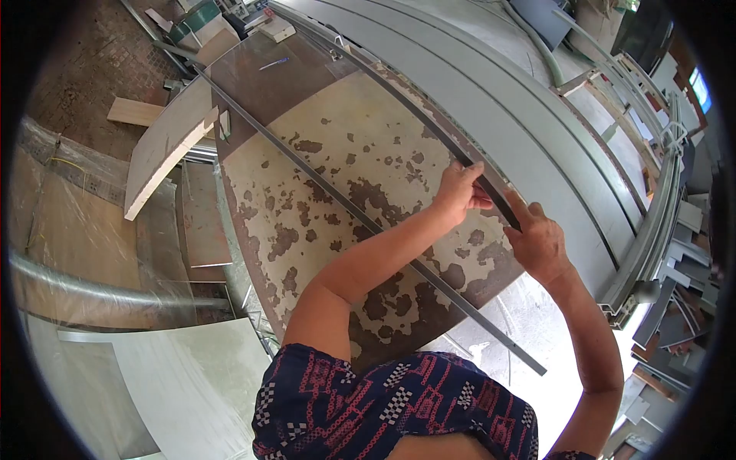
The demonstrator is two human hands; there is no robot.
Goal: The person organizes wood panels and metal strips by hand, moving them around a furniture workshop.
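My left hand (460,192) grips a long dark strip (414,107) between thumb and fingers, near its lower right end. Just beyond it, my right hand (537,234) pinches the same strip close to that end. The strip runs along the far right edge of a worktable (330,115) with a patchy, peeling cream and brown top. A second long grey strip (345,201) lies diagonally across the table, under my left forearm, and its near end sticks out past the table edge.
A grey slatted machine bed (491,84) borders the table on the right. A pen (274,64) lies at the table's far end. Left stand a pale board (170,153) and plastic-covered panels (84,222). A white panel (192,383) is at lower left.
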